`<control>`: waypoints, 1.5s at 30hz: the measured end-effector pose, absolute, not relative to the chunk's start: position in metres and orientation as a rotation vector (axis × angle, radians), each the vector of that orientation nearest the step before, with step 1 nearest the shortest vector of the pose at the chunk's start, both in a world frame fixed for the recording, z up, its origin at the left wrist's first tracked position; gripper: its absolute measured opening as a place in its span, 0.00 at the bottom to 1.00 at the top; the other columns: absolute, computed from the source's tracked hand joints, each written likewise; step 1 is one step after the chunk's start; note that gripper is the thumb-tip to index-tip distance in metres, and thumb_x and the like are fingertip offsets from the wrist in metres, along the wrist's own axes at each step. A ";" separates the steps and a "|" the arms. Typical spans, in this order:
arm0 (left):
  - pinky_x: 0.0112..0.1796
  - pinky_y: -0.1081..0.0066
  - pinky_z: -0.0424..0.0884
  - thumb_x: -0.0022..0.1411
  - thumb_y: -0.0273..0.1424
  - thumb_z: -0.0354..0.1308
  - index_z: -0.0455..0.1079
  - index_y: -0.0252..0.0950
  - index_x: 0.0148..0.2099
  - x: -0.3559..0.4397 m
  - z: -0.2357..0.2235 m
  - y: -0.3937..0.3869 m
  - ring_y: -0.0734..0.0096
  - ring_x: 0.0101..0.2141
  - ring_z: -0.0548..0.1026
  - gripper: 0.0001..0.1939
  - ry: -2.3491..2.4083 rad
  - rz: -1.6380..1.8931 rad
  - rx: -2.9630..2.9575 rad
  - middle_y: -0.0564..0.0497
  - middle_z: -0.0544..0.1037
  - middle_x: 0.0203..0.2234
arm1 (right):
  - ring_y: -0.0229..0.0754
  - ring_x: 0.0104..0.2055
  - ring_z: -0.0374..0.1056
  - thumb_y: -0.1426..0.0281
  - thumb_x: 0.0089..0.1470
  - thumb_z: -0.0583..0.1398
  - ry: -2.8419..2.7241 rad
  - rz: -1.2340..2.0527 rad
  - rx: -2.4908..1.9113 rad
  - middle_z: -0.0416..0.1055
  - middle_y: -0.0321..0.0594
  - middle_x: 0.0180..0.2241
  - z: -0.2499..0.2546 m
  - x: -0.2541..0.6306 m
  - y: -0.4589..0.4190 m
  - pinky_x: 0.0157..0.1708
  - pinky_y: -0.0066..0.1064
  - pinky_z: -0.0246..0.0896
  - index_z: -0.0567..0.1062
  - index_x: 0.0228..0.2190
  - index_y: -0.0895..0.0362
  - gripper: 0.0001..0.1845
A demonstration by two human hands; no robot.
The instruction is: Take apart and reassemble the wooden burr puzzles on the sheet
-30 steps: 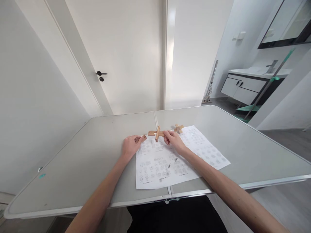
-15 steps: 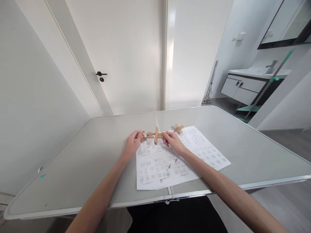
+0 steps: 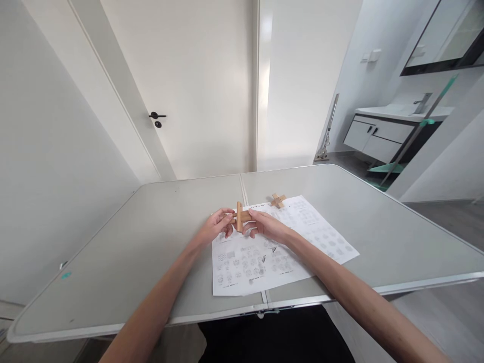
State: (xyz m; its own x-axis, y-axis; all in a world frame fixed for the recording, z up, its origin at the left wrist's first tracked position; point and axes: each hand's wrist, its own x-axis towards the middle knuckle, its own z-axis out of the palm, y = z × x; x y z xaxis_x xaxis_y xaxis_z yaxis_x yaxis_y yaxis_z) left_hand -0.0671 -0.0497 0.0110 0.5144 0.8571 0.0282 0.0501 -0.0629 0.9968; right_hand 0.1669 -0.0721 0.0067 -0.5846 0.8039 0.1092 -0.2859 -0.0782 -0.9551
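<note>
Between my two hands, above the printed sheet (image 3: 245, 272), is a small assembly of wooden puzzle pieces (image 3: 239, 218), with one bar standing crosswise to the others. My left hand (image 3: 218, 223) pinches its left end, thumb and fingers closed. On the other side my right hand (image 3: 265, 225) grips the right end, its lower fingers curled beneath. The fingertips hide both ends, so I cannot tell how the pieces join there. A second wooden assembly, cross-shaped (image 3: 278, 200), lies at the far edge of the sheet, beyond my right hand.
The pale folding table (image 3: 159, 201) has a metal rim and a seam down its middle. Behind it is a white door with a black handle (image 3: 157, 116). To the right are a washbasin cabinet (image 3: 378, 132) and a green-ended pole (image 3: 427, 122).
My left hand has moved right and closed on the left end of the wooden assembly. The assembly has shifted slightly toward me and left. The cross-shaped piece has not moved.
</note>
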 end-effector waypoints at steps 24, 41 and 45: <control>0.26 0.73 0.61 0.69 0.53 0.53 0.67 0.36 0.43 -0.059 0.016 -0.054 0.78 0.22 0.64 0.23 0.868 0.762 1.601 0.52 0.74 0.28 | 0.30 0.16 0.41 0.47 0.56 0.65 -1.188 1.645 -0.652 0.57 0.25 0.18 -0.003 0.166 -0.066 0.19 0.28 0.36 0.68 0.33 0.52 0.23; 0.27 0.71 0.58 0.70 0.50 0.55 0.62 0.37 0.36 -0.056 0.021 -0.063 0.77 0.23 0.63 0.21 0.700 0.721 1.526 0.51 0.74 0.28 | 0.29 0.14 0.32 0.43 0.51 0.66 -1.222 1.614 -0.634 0.48 0.21 0.15 -0.007 0.169 -0.067 0.18 0.29 0.33 0.68 0.33 0.51 0.26; 0.26 0.72 0.56 0.69 0.52 0.56 0.61 0.37 0.36 -0.057 0.017 -0.060 0.78 0.22 0.61 0.23 0.721 0.736 1.523 0.51 0.74 0.27 | 0.30 0.14 0.34 0.44 0.52 0.66 -1.250 1.541 -0.691 0.46 0.20 0.13 -0.003 0.168 -0.069 0.18 0.29 0.35 0.69 0.35 0.50 0.25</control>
State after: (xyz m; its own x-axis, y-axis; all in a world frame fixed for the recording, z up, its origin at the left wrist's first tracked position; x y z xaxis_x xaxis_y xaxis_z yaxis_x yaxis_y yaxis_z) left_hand -0.0567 -0.0601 0.0174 0.6026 0.7970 0.0410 0.0246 -0.0700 0.9972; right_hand 0.1684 -0.0689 -0.0034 -0.3432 0.9272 0.1501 -0.3379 0.0272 -0.9408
